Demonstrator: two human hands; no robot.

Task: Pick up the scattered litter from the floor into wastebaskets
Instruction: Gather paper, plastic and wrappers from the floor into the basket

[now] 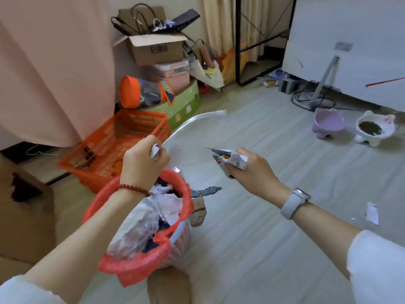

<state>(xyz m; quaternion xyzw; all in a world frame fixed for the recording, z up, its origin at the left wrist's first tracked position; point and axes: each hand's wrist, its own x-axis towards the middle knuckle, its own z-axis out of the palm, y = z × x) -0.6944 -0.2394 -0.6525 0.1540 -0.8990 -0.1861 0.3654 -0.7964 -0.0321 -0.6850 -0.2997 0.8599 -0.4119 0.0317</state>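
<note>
Head view: the left hand is raised above the wastebasket, fingers curled and pinching a small white scrap. The right hand hangs over the floor just right of the basket, fingers clamped round a crumpled printed paper. The basket, lined with a red bag, is packed with paper and plastic. 1 white slip lies on the floor further right. An orange crate sits behind the basket.
</note>
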